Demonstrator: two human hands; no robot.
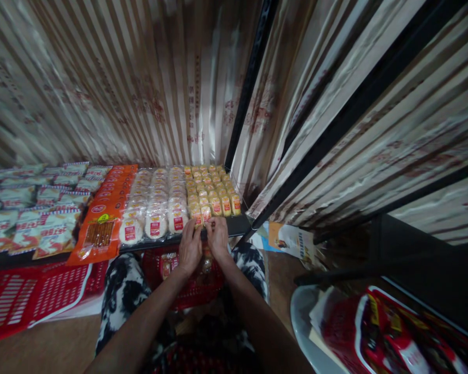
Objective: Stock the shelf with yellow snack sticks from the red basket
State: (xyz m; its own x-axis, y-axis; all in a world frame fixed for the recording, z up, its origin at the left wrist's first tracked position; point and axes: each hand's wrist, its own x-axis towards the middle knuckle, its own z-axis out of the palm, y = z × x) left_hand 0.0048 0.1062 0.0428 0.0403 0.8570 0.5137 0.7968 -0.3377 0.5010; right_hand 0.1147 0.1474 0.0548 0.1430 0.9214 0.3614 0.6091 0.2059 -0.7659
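Note:
Both my hands reach to the front edge of a low dark shelf point(237, 226). My left hand point(190, 248) and my right hand point(217, 238) sit side by side, fingers curled, pinching a small yellow snack packet point(206, 214) at the front of several rows of the same yellow packets point(212, 189). To the left of these lie rows of round white cakes with red labels point(156, 208). A red basket point(195, 283) with a few packets sits below my hands, between my knees.
Orange snack packs point(105, 218) and white-and-red packets point(31, 218) fill the shelf's left part. Striped shiny sheeting covers the walls. A red perforated board point(31, 296) lies at the lower left. A white plate with red packs point(378, 332) is at the lower right.

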